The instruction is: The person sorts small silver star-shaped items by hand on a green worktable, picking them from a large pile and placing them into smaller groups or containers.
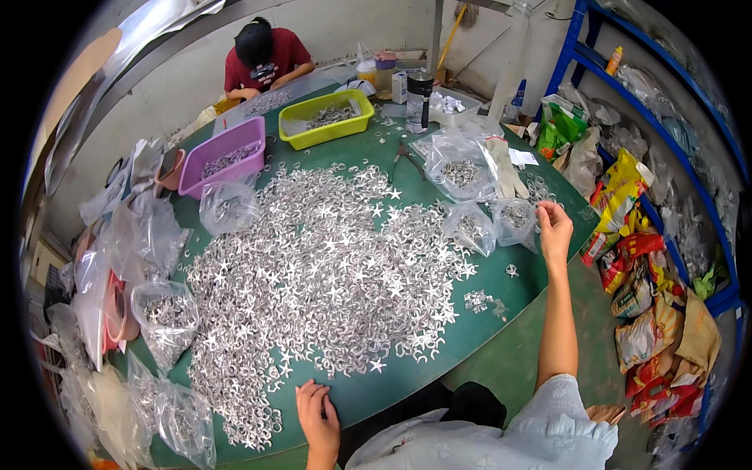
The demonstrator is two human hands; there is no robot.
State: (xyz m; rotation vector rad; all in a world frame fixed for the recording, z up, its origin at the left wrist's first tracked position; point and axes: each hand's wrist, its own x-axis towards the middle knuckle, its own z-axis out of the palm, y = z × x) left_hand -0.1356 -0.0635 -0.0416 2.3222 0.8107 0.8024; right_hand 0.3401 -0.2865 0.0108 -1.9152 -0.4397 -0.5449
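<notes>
A wide heap of small silvery metal pieces [329, 266], many star-shaped and many curved like open rings, covers the middle of the green table [395, 392]. My left hand [317, 411] rests at the near table edge, just below the heap, its fingers loosely bent and holding nothing visible. On the right, my right hand [554, 229] is closed, thumb and fingers together beside a small clear bag of metal pieces [515, 219]. Whatever is between those fingertips is too small to make out. Another small clear bag [470, 227] with metal pieces stands to its left.
Behind the heap are a purple bin [193, 182], a yellow-green bin [368, 117], pliers [407, 159], a bottle [418, 102] and a glove [505, 168]. Another person [266, 59] works at the far side. Bags [164, 321] crowd the left; blue shelving [576, 47] stands right.
</notes>
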